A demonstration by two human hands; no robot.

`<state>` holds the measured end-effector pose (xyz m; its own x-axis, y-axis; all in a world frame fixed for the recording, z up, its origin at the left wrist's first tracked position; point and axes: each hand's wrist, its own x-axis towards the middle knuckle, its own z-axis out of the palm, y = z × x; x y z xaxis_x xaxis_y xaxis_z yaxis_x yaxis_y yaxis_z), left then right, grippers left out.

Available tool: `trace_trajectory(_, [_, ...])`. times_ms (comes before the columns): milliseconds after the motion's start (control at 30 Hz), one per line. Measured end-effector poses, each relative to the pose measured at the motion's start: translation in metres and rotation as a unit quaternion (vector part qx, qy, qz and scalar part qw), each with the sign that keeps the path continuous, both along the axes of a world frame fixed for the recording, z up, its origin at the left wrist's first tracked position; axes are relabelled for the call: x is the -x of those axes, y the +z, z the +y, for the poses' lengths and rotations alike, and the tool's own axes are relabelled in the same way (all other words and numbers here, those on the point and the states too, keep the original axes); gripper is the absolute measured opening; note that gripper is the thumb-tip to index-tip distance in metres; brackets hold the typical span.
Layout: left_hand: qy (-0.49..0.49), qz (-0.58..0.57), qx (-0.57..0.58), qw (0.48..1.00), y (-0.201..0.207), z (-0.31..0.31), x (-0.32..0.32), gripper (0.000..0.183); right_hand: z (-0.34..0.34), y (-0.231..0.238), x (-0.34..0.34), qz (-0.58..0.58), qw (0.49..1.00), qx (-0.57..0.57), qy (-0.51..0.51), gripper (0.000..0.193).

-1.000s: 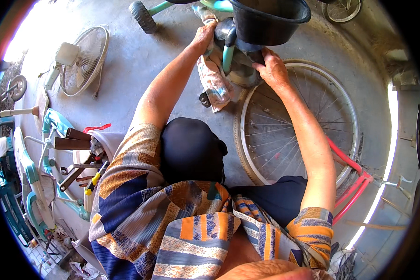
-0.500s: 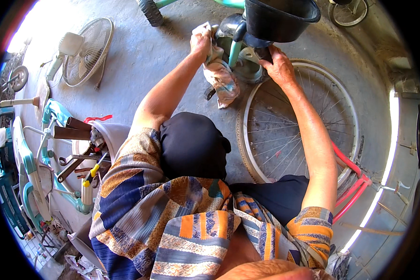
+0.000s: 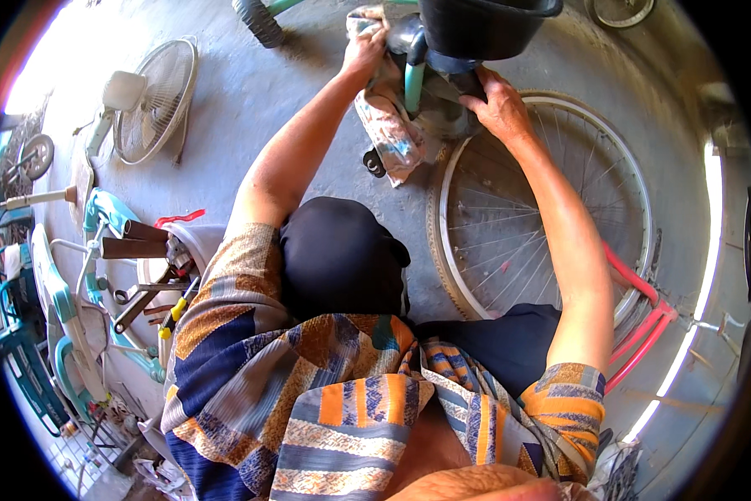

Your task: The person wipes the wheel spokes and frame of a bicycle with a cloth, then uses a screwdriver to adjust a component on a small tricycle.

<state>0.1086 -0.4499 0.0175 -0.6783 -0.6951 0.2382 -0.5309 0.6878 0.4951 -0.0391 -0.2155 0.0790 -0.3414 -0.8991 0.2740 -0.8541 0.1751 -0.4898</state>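
Note:
At the top centre of the head view, my left hand (image 3: 365,54) is closed on a stained, light-coloured rag (image 3: 385,125), pressed near a turquoise tube (image 3: 414,86) and a dark rounded part (image 3: 403,35) of a small-wheeled frame. The rag's lower end hangs down toward the floor. My right hand (image 3: 502,107) has its fingers wrapped round a black grip-like part (image 3: 469,82) just beneath a black basket (image 3: 488,25). A black pedal-like piece (image 3: 374,163) sits beside the rag. What lies behind the rag is hidden.
Below my right forearm lies a spoked bicycle wheel (image 3: 446,230), with a red frame (image 3: 642,342) beside it. On the left stand a fan (image 3: 154,100), a tool-filled bucket (image 3: 211,242) and a turquoise frame (image 3: 112,209). A black tyre (image 3: 258,23) shows at the top.
My left hand has moved slightly upward with the rag, closer to the turquoise tube. The basket and frame sit a little higher and further left in view. My right hand keeps its hold.

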Motion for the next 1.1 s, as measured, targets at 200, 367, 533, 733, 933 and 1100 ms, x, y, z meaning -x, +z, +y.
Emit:
trace_trajectory(200, [0.087, 0.087, -0.229, 0.965, -0.071, -0.009, -0.025, 0.044, 0.0, 0.001, 0.003, 0.0, 1.0, -0.001, 0.016, 0.06])
trace_trajectory(367, [0.08, 0.154, -0.306, 0.936, -0.096, 0.014, -0.035, 0.039, -0.001, -0.004, 0.003, 0.018, 1.0, 0.005, 0.002, 0.057])
trace_trajectory(533, [0.187, 0.304, -0.374, 0.856, -0.031, 0.031, -0.031, 0.028, -0.002, -0.007, 0.004, 0.022, 1.0, -0.004, -0.004, 0.058])
trace_trajectory(733, [0.115, 0.525, -0.486, 0.689, 0.07, 0.057, -0.041, 0.022, 0.009, 0.008, -0.015, 0.075, 0.997, -0.021, -0.006, 0.054])
trace_trajectory(933, [-0.04, 0.505, -0.534, 0.677, 0.129, 0.11, -0.059, 0.022, 0.044, 0.024, -0.065, 0.012, 0.986, 0.073, 0.15, 0.045])
trace_trajectory(1100, [-0.052, 0.395, -0.499, 0.77, 0.147, 0.127, -0.053, 0.03, 0.038, 0.023, -0.088, -0.218, 0.96, -0.081, 0.154, 0.032])
